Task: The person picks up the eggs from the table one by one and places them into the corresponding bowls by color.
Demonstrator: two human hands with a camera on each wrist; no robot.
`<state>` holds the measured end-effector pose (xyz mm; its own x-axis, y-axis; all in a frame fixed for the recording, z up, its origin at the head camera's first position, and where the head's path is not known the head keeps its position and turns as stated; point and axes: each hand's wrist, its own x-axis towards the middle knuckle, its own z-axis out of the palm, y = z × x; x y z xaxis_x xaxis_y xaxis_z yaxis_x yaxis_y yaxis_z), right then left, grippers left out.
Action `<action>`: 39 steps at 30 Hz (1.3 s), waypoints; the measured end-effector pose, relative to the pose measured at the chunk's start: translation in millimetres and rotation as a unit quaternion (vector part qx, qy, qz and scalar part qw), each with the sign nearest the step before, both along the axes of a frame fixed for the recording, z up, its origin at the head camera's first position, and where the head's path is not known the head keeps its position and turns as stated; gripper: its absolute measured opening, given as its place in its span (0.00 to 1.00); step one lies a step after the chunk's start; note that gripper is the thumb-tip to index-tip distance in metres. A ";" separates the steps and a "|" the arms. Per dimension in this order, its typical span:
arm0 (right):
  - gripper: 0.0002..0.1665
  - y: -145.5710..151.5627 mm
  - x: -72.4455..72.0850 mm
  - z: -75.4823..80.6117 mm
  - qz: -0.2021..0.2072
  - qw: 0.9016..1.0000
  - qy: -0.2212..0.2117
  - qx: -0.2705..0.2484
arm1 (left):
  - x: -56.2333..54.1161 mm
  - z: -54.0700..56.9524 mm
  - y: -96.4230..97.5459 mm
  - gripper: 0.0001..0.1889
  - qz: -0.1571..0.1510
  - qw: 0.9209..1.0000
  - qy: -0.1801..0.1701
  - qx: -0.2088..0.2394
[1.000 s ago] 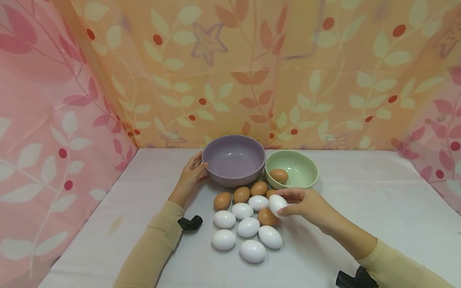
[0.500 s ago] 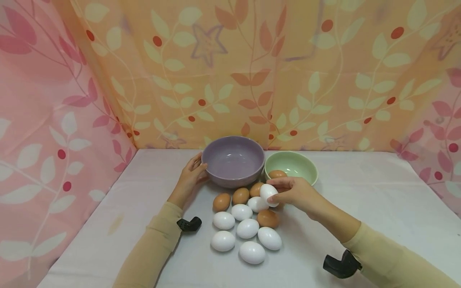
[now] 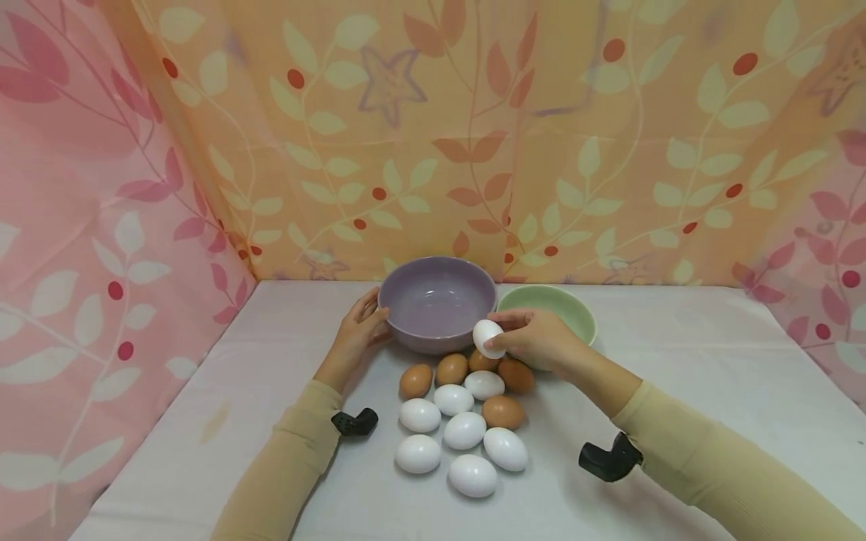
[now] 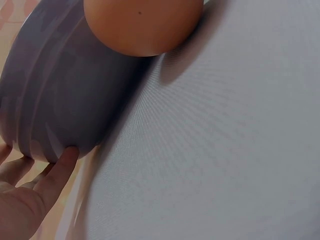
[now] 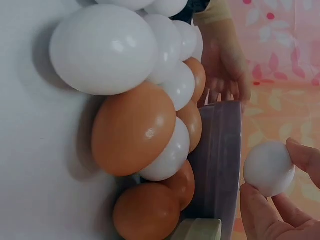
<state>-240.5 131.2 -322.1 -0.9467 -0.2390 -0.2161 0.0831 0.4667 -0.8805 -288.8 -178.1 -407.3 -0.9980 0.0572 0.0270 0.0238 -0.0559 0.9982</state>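
My right hand (image 3: 537,340) pinches a white egg (image 3: 488,339) between thumb and fingers, held up at the near right rim of the purple bowl (image 3: 433,344). In the right wrist view, the pinched egg (image 5: 270,169) is above the level of the bowl's rim. My left hand (image 3: 355,324) rests against the bowl's left side, its fingertips (image 4: 71,153) touching the outer wall. Several white eggs (image 3: 472,476) and brown eggs (image 3: 504,412) lie grouped on the table in front of the bowls. Inside the purple bowl, no eggs show.
A smaller green bowl (image 3: 575,308) stands right of the purple one, partly hidden behind my right hand. A white cloth (image 3: 710,376) covers the table. Patterned curtains (image 3: 325,135) hang behind and at both sides.
My right hand has carried the white egg left and away from me, from above the egg group to the purple bowl's rim. My left hand has stayed at the bowl.
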 end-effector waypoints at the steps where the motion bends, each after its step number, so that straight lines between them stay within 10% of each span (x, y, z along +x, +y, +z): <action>1: 0.33 -2.0 -1.8 0.7 0.001 1.000 -0.001 -0.004 | -0.2 -0.2 -0.1 0.32 0.000 1.000 0.000 -0.001; 39: 0.31 -61.9 -55.0 2.9 -0.012 0.995 -0.007 -0.102 | -1.0 -2.5 0.0 0.31 0.003 1.000 -0.008 0.011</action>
<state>-295.4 69.3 -319.2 -0.9498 -0.2564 -0.1794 0.1056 0.2770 -0.9550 -289.8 -178.1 -409.8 -0.9986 0.0513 0.0131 0.0090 -0.0787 0.9969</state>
